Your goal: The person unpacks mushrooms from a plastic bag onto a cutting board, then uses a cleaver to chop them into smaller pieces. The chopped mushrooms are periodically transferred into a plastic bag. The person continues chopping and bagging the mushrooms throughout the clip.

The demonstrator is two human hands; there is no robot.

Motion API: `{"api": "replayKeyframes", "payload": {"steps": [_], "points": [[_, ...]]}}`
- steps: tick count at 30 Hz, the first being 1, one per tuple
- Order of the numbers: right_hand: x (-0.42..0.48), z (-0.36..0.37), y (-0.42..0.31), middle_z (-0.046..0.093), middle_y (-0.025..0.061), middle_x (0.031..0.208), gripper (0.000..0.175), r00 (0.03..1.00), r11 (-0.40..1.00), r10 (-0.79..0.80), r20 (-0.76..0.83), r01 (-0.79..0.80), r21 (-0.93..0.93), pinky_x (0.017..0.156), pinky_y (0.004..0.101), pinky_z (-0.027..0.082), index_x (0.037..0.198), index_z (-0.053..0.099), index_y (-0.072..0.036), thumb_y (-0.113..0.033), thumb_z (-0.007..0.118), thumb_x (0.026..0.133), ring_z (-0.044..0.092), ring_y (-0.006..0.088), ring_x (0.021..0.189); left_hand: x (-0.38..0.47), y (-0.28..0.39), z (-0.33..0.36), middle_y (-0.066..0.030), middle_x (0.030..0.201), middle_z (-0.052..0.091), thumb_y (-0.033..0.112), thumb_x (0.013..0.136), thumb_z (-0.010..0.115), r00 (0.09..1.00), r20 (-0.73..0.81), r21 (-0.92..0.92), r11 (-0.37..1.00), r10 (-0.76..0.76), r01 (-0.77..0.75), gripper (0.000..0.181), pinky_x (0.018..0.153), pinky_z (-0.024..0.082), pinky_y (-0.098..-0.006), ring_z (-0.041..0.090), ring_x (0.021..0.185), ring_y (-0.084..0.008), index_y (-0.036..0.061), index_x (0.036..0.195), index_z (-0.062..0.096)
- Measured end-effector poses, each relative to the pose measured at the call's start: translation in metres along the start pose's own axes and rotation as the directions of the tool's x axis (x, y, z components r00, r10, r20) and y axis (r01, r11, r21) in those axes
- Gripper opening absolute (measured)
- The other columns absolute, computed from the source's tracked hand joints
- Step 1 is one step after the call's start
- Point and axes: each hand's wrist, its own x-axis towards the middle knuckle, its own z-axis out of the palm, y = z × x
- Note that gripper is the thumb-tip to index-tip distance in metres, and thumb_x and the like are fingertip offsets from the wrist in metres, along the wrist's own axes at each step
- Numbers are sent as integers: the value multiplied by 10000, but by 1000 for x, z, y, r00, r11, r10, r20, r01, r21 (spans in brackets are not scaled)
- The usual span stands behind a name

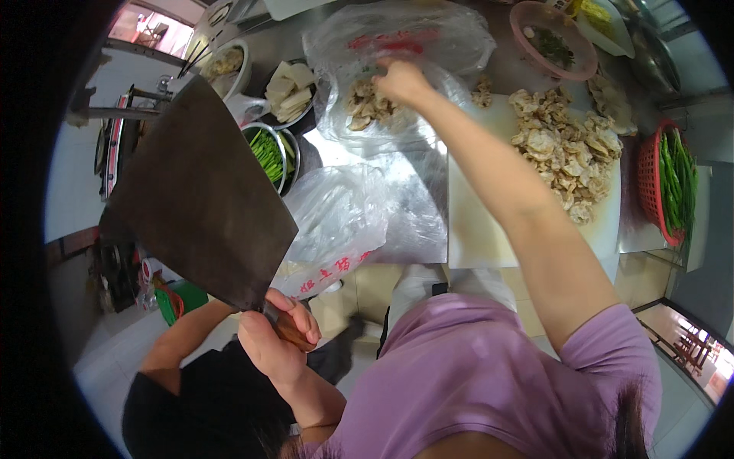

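My left hand (275, 338) grips the wooden handle of a broad, dark-bladed cleaver (200, 195). The cleaver is raised at the left, its blade pointing up and away from me. At the far side of the counter my right hand (404, 83) reaches over a clear plastic bag (338, 129) with wrinkled tan food pieces (370, 106) in it. Whether those fingers pinch anything is not visible. Beneath my right forearm lies a white cutting board (481, 229), with a large heap of similar wrinkled pieces (562, 149) on its right part.
Left along the metal counter (424, 201) are bowls of cut greens (266, 155) and pale slices (289, 92). A crumpled plastic bag (338, 212) overhangs the front edge. A red basket of green peppers (659, 183) stands right, a pink bowl (522, 34) behind. A person in black (212, 401) is close at left.
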Motion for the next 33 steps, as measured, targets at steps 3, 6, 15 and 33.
{"api": "replayKeyframes", "payload": {"steps": [3, 6, 15, 33], "points": [[-31, -25, -17, 672, 193, 1084, 326, 991, 986, -126, 43, 130, -103, 885, 465, 507, 1123, 661, -30, -235, 601, 876, 635, 376, 1021, -4, -3, -10, -84, 574, 488, 596, 1002, 333, 999, -49, -58, 998, -15, 12, 576, 417, 405, -275, 468, 424, -176, 36, 924, 444], [-117, -14, -42, 667, 158, 1092, 269, 945, 941, -317, 76, 303, 149, 958, 459, 467, 1032, 699, -70, -284, 607, 897, 601, 336, 1104, 0, -6, -16, -104, 593, 504, 577, 1006, 350, 997, -70, -104, 995, -18, 10, 581, 421, 404, -284, 478, 440, -184, 9, 957, 463], [-187, 30, -64, 479, 190, 1428, 341, 723, 307, -191, 664, 687, -659, 1109, 720, 84, 1151, 703, -86, -246, 591, 871, 301, 450, 1394, 13, -2, 1, -69, 543, 451, 654, 957, 397, 979, -173, -186, 980, -106, 73, 600, 372, 376, -283, 433, 388, -180, 59, 919, 458], [-318, -156, 156, 577, 103, 1185, 429, 947, 945, -6, -321, -100, -313, 869, 425, 465, 1117, 660, -117, 23, 651, 711, 552, 301, 1004, 20, -12, 48, -38, 534, 444, 602, 994, 359, 977, 59, 62, 978, -204, 200, 535, 347, 329, -258, 418, 380, -149, 88, 906, 479]]}}
